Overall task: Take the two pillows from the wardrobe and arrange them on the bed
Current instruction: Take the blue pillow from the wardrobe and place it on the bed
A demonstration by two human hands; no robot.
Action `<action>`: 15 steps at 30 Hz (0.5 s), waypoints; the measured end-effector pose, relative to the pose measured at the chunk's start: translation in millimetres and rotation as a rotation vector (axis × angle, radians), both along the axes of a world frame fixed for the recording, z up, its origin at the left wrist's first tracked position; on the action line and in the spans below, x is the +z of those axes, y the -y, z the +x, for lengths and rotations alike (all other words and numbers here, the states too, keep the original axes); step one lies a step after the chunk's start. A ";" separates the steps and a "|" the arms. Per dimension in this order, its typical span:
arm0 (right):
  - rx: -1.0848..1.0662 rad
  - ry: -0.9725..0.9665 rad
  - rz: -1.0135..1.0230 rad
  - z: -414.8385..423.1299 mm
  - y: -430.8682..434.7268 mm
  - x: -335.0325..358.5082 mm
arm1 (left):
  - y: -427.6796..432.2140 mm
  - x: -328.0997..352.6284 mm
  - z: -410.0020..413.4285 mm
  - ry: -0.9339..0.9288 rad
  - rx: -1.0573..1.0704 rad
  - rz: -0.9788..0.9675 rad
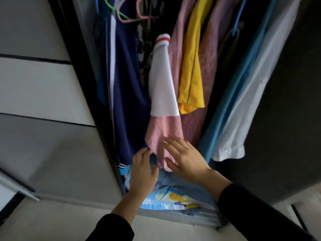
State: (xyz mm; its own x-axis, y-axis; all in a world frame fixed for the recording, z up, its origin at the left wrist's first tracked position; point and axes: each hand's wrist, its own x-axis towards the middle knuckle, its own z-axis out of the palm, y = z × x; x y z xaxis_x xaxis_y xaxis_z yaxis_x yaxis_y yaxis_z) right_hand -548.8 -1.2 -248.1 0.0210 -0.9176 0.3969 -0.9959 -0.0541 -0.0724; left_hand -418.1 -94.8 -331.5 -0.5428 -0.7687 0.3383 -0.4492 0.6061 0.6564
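Reaching open hands (166,164), soft printed pillow (173,197)

Two hands reaching forward side by side, left hand (143,173) palm down with fingers slightly curled, right hand (186,156) open with fingers spread and angled left, both forearms bare at the wrist, dark sleeves (257,211) behind.

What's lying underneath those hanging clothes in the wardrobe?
A blue printed pillow lies on the wardrobe floor, both hands reaching over it. A second pillow isn't visible; the clothes cover whatever lies farther back.
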 end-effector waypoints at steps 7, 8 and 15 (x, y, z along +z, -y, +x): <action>-0.252 0.156 0.161 -49.8 -102.7 -135.2 | -78.3 -127.8 -44.2 0.190 -0.195 0.113; -0.289 0.171 0.194 -58.5 -112.3 -157.5 | -81.9 -147.1 -52.8 0.221 -0.193 0.146; -0.454 0.191 0.329 -128.6 -122.5 -348.2 | -50.1 -309.6 -118.4 0.354 -0.206 0.189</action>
